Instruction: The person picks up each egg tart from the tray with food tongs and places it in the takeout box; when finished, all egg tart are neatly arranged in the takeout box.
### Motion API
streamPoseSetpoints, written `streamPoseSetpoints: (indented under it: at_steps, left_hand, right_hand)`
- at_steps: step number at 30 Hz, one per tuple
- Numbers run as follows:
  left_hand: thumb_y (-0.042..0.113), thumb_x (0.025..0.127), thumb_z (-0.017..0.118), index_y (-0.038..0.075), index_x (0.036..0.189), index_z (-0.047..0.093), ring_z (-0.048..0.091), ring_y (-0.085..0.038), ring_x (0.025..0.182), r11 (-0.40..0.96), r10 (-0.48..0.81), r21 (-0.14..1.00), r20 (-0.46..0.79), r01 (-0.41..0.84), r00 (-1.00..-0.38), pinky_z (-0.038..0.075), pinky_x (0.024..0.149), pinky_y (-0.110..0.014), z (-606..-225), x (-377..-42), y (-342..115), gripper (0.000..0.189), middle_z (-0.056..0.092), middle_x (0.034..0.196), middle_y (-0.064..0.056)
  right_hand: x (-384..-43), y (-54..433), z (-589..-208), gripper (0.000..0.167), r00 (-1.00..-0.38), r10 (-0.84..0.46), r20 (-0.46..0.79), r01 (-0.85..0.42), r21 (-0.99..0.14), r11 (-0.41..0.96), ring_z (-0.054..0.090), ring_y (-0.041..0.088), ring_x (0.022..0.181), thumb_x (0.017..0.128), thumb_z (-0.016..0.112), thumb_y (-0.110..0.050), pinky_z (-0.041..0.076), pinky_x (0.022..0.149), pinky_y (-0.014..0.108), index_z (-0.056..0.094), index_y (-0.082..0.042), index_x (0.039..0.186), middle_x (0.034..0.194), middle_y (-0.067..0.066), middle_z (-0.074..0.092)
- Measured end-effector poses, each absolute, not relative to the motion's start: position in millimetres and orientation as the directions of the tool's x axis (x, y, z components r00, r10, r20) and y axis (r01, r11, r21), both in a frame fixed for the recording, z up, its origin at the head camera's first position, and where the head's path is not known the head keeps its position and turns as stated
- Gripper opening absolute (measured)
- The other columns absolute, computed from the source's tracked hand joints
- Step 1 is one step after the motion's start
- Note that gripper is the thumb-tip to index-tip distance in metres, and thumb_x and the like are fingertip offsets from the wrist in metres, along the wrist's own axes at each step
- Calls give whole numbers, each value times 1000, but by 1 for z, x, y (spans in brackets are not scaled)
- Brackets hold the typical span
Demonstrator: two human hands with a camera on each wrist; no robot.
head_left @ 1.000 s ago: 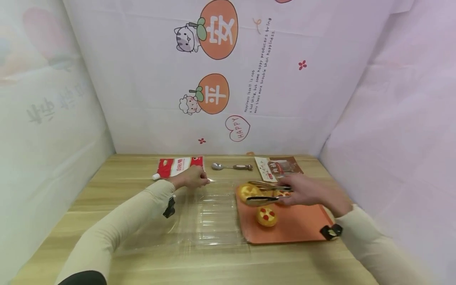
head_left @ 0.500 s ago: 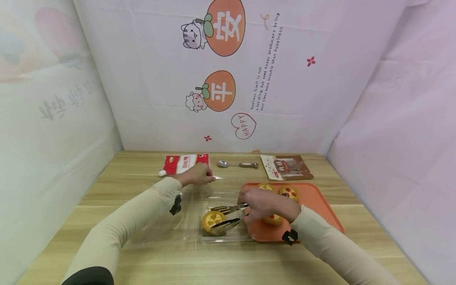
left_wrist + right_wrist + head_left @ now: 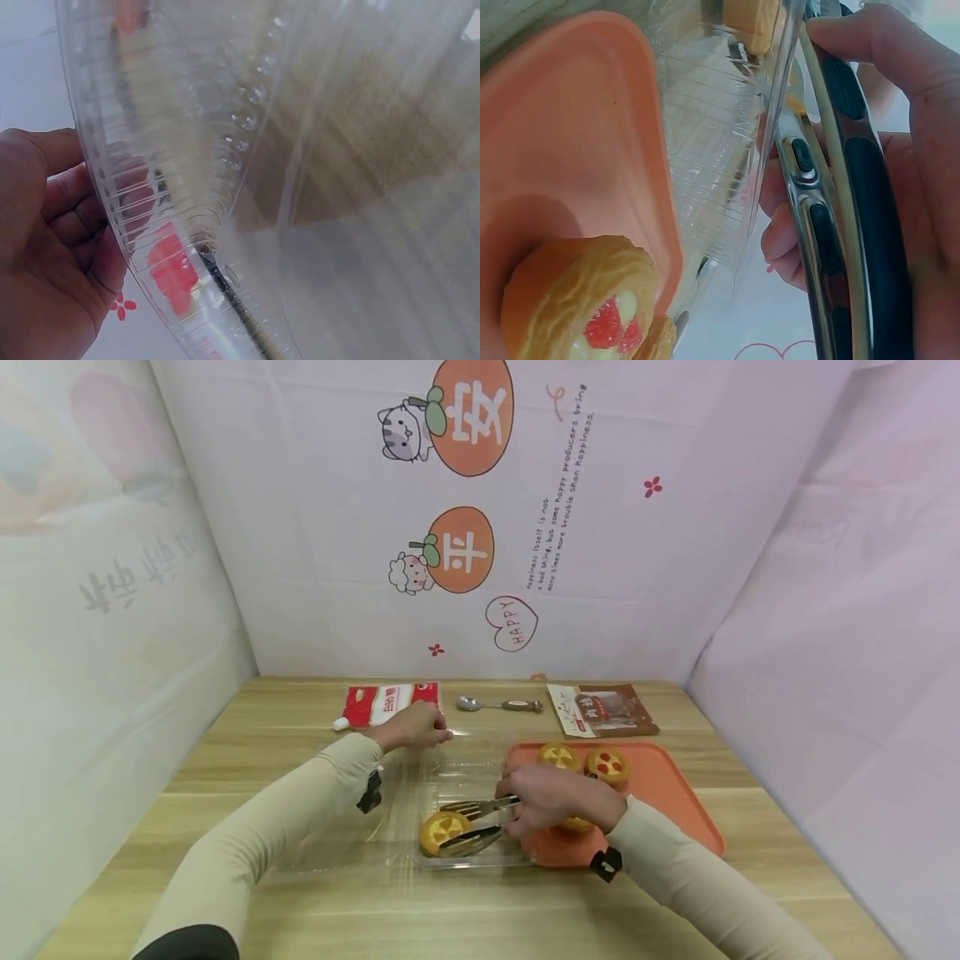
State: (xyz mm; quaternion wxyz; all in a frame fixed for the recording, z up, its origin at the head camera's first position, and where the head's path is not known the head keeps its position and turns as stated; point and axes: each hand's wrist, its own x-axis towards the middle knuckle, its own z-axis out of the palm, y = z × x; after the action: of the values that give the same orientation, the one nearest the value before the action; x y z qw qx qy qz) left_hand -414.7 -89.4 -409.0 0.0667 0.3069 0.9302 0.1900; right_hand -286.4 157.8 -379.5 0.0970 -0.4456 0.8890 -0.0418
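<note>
My right hand grips metal tongs with dark handle inserts. Their tips lie around a yellow-topped tart at the near left corner of a clear plastic container. Whether the tips still press on the tart I cannot tell. At the container's far edge is my left hand; in the left wrist view its fingers hold the clear rim. To the right, an orange tray bears a yellow-topped tart, a red-dotted tart and another tart, partly hidden by my right wrist.
A red and white pouch with a white cap lies behind my left hand. Along the back are a spoon and a brown packet. Printed white cloth walls off the back and both sides.
My right hand has carried the yellow-topped tart in the tongs leftward from the tray into the clear container. Since half a second ago it has shifted slightly left. The left hand stays put.
</note>
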Motion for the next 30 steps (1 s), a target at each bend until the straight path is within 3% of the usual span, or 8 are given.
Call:
streamPoseSetpoints:
  at_steps: [9, 15, 17, 22, 30]
  left_hand:
    - [22, 94, 66, 4, 84, 74, 51, -9, 60, 735, 606, 380, 2, 561, -795, 41, 56, -23, -410, -415, -92, 22, 63, 66, 2]
    - [24, 94, 66, 5, 87, 75, 52, -10, 61, 739, 602, 393, -18, 548, -799, 43, 57, -24, -410, -413, -91, 22, 63, 68, 3]
    - [25, 95, 66, 5, 88, 75, 52, -11, 62, 745, 593, 398, -28, 535, -805, 44, 58, -24, -410, -413, -91, 22, 63, 68, 3]
    - [27, 95, 66, 7, 88, 75, 53, -12, 63, 757, 577, 390, -20, 525, -817, 44, 59, -25, -412, -415, -90, 23, 62, 68, 3]
    - [26, 95, 66, 7, 89, 75, 50, -12, 62, 772, 546, 405, -27, 490, -838, 42, 58, -25, -413, -412, -89, 22, 61, 67, 2]
  right_hand:
    - [-285, 171, -365, 37, -646, -757, -94, -723, -242, 647, 60, 12, 87, 80, 71, -25, 51, 74, 28, 70, -8, 114, 109, 1, 63]
    - [-285, 214, -351, 33, -737, -675, -38, -635, -304, 710, 53, 10, 77, 83, 71, -28, 45, 65, 29, 69, -14, 112, 102, -3, 61]
    - [-286, 233, -349, 35, -772, -635, -14, -603, -299, 740, 50, 10, 75, 82, 72, -30, 43, 63, 29, 69, -12, 111, 97, -3, 59]
    - [-283, 288, -347, 45, -861, -505, 58, -497, -303, 813, 53, 13, 78, 82, 75, -34, 45, 66, 32, 67, -4, 114, 103, 6, 64]
    - [-271, 360, -365, 30, -931, -357, 74, -362, -299, 883, 43, 10, 61, 81, 77, -33, 37, 57, 28, 66, -6, 87, 71, -2, 53]
